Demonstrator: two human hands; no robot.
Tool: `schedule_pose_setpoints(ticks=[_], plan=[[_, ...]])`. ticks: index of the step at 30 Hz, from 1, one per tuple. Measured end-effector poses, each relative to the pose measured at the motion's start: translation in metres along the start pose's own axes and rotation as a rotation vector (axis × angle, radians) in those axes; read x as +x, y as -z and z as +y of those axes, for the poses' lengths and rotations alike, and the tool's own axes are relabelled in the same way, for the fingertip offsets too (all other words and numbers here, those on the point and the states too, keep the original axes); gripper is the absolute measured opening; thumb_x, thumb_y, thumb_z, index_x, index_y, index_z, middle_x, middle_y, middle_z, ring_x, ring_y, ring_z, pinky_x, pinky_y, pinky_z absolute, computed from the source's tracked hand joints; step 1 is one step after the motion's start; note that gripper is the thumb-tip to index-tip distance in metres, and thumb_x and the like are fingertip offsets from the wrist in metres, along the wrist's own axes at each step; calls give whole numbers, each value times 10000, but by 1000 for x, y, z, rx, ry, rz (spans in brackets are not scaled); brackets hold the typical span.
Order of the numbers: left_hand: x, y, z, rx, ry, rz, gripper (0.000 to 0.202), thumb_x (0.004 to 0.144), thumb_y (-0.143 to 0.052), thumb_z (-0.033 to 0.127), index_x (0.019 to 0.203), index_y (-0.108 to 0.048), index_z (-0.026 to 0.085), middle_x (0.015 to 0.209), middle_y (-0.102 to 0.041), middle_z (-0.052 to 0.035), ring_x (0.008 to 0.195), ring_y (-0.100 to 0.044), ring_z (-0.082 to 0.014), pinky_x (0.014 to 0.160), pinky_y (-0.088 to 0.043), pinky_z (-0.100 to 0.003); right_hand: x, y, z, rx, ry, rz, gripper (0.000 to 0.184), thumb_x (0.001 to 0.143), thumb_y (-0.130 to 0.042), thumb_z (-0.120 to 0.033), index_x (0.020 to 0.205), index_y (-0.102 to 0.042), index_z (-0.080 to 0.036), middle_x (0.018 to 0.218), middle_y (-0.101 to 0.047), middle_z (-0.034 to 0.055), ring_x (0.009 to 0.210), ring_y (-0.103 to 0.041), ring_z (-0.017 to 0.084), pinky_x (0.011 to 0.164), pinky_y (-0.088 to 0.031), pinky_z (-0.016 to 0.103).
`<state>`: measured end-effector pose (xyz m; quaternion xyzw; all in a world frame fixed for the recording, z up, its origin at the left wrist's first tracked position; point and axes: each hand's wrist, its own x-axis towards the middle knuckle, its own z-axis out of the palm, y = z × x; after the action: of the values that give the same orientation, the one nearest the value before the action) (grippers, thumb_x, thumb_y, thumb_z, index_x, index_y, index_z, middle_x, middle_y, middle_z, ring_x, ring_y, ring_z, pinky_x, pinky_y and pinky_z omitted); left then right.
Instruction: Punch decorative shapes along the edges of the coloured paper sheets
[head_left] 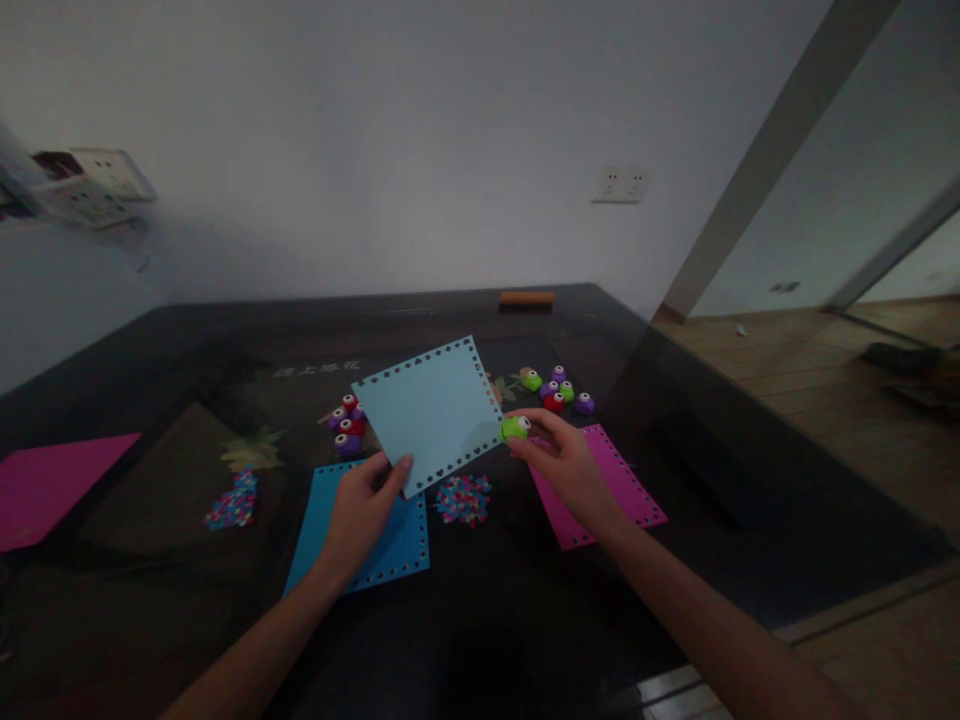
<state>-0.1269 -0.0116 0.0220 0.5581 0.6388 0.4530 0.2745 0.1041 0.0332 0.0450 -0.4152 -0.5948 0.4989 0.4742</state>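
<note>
A light blue sheet of paper (435,410), with small shapes punched along its edges, is held up tilted above the table. My left hand (367,500) pinches its lower left corner, thumb on top. My right hand (559,455) is closed around a small green craft punch (515,428) with an eye on it, which sits at the sheet's lower right corner. Under my left hand lies a blue sheet (390,550) with punched edges. A pink sheet (607,480), also punched along its edges, lies beneath my right hand. Between them is a pile of coloured paper bits (463,499).
Several purple and red punches (349,428) stand left of the held sheet, and several green, purple and red ones (556,390) stand to the right. Farther left are another confetti pile (232,500) and a pink sheet (60,485). An orange-brown roll (526,298) lies at the back edge.
</note>
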Motion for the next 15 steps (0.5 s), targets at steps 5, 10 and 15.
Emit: schedule_pose_setpoints(ticks=[5,10,15], plan=[[-1,0,0,-13,-1,-18,347,776,-562,455,564,-493,189,510,-445,39,511,-427,-140,491,-337,-235,40,30,18,-394,134,157,297,763,-620,-360,1004,-606,-186,978,-673,80,879,-634,201,776,-500,363],[0,-3,-10,3,-7,-57,325,777,-540,468,637,-569,176,560,-516,22,555,-476,-161,537,-376,-247,77,54,44,-774,144,241,244,788,-584,-313,988,-613,-176,951,-679,95,820,-627,211,742,-469,368],[3,-5,-15,25,15,-76,343,761,-521,485,632,-582,173,609,-569,2,583,-507,-176,571,-407,-264,83,53,56,-1068,164,221,160,758,-616,-227,907,-647,-175,899,-664,115,903,-580,270,791,-395,401]])
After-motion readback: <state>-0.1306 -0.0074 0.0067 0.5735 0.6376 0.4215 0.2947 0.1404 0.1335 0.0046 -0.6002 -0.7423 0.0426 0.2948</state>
